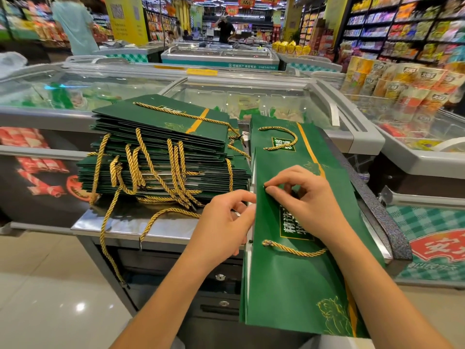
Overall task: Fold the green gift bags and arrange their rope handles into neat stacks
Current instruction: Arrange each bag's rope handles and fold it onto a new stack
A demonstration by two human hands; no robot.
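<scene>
A flat green gift bag (289, 285) lies lengthwise on the right of the metal counter, overhanging its near edge. My right hand (299, 197) rests on the bag, thumb and forefinger pinching at a small hole on its left edge. My left hand (226, 222) grips that same left edge from the side. One gold rope handle (292, 249) end shows at the bag's second hole, beside my right wrist. A tall stack of folded green bags (163, 152) stands to the left, gold ropes hanging off its front. Another flat bag (279, 133) lies beyond my hands.
The metal counter (120, 222) has drawers below. Loose gold ropes (108, 235) dangle over its front edge. Glass-topped freezer chests (246, 96) surround it, packaged snacks (402, 81) are piled at right, and people stand in the far aisles.
</scene>
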